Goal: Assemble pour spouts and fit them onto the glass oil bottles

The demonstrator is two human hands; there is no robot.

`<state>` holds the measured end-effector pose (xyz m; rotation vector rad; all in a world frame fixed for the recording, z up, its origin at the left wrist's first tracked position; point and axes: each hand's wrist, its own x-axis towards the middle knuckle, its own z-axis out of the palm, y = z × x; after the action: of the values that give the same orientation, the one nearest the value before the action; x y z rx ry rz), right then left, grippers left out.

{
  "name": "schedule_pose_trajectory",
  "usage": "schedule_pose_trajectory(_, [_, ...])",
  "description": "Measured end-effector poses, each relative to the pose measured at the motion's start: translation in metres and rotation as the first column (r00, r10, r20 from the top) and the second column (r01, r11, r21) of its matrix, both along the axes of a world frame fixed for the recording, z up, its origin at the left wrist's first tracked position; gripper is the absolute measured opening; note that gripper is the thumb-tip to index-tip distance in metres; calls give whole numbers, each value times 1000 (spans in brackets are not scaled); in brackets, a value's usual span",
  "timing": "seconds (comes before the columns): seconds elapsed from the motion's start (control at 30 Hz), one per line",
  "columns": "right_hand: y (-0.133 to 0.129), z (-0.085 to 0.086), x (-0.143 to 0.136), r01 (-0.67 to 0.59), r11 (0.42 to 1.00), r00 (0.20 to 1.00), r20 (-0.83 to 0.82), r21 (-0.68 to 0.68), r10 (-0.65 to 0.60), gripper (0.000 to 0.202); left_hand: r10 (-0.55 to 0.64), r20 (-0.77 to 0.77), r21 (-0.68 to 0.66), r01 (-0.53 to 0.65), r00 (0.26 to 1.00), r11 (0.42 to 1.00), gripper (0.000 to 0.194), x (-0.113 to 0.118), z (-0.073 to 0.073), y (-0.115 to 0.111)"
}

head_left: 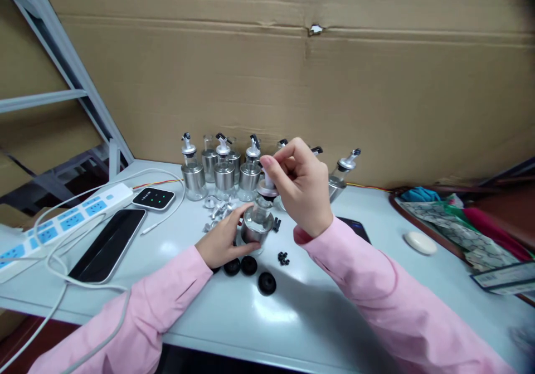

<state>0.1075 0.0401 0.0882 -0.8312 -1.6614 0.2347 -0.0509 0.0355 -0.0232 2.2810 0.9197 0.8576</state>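
held bottle [256,230]: mid-table, between the hands, tilted a little, a white-topped pourer [267,187] at its neck.
left hand [225,239]: wrapped round the metal sleeve from the left, thumb on the near side, probably to steady the bottle while the other hand works above.
right hand [301,187]: bent in from the right, thumb and forefinger drawn together at the pourer's top; the fingers hide the contact, so i cannot tell whether they grip it or only touch it.
bottle row [224,176]: along the far side by the cardboard [200,84], several with pourers fitted, likely set back to free the near space.
silver parts [220,209]: heaped just left of the held bottle, seemingly for easy reach.
black discs [266,283]: loose on the near side, apart from the small black pieces [283,258] to their right, perhaps sorted by kind.
phone [109,244] and power strip [71,221]: at the left, seemingly out of the hands' way.
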Motion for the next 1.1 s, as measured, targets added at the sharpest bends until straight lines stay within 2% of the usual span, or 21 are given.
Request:
schedule_pose_trajectory(0.17, [1, -11, -1, 36, 997, 999, 9, 75, -37, 6, 2, 0, 12, -2, 1000, 1000, 71, 0, 0, -1])
schedule_pose_trajectory(0.43, [3, -26, 0, 8, 988, 1000, 23, 152, -12, 4, 3, 7, 1, -3, 1000, 1000, 71, 0, 0, 0])
schedule_pose_trajectory(0.7, [1, -26, 2, 28, 992, 999, 40, 127, -33, 8, -12, 6, 4, 12, 1000, 1000, 70, 0, 0, -1])
schedule_pose_trajectory(0.87, [-1, -28, 3, 92, 976, 986, 120, 199, -117, 11, -18, 22, -6, 18, 1000, 1000, 68, 0, 3, -2])
schedule_pose_trajectory(1.1, [-1, -29, 4, 59, 957, 988, 120, 283, -96, 7, -17, 31, -20, 18, 999, 1000, 70, 0, 3, -2])
